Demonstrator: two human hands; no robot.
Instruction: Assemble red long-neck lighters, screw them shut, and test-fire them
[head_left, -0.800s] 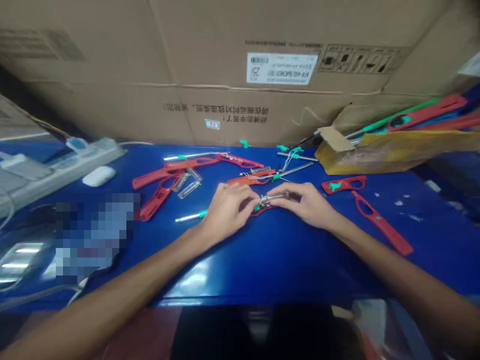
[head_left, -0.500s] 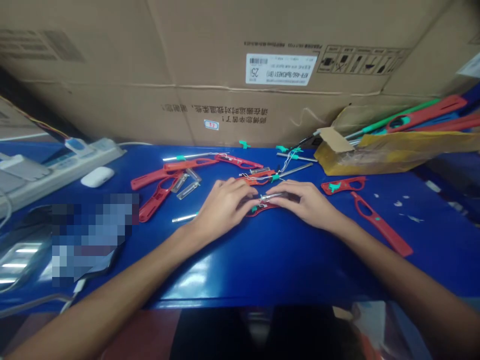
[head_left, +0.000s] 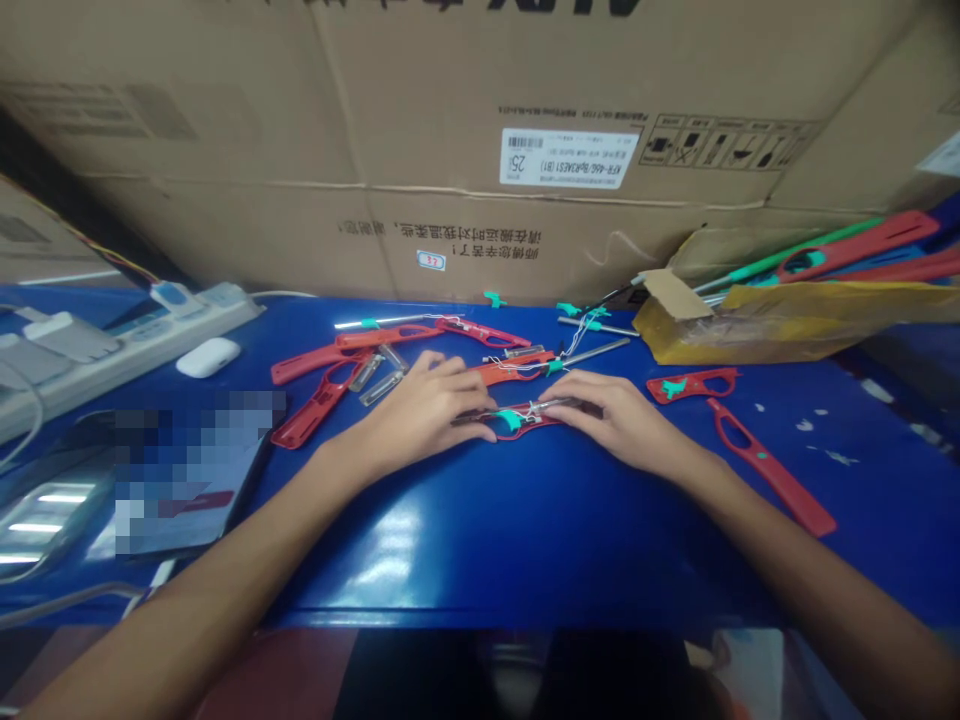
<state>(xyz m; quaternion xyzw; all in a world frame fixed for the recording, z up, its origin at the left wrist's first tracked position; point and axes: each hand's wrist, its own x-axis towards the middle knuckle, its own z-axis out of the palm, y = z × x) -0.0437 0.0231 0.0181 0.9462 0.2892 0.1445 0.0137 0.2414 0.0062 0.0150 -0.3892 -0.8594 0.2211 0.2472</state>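
Note:
Between my hands a red lighter handle shell (head_left: 529, 427) is held just over the table, with a green trigger (head_left: 510, 420) and thin white wires in it. My left hand (head_left: 420, 412) pinches the shell's left end between thumb and fingers; the fingers partly cover it. At the other end, my right hand (head_left: 622, 412) grips a slim clear fuel tank (head_left: 556, 403) lying along the shell. How far the tank sits inside cannot be made out. Just behind is an orange-red shell (head_left: 514, 370) with white wires and a metal tube (head_left: 596, 353).
More red shells (head_left: 319, 405) and clear tanks (head_left: 382, 388) lie at left, near a phone (head_left: 217, 500), a white earbud case (head_left: 208, 357) and a power strip (head_left: 225, 305). At right are red shell halves (head_left: 772, 465) and a yellow-taped box (head_left: 750, 325). A large carton (head_left: 420, 130) stands behind.
My left hand has moved left, away from the tank's end, to the left end of the shell. The green trigger between my hands now shows more fully. The view has shifted slightly.

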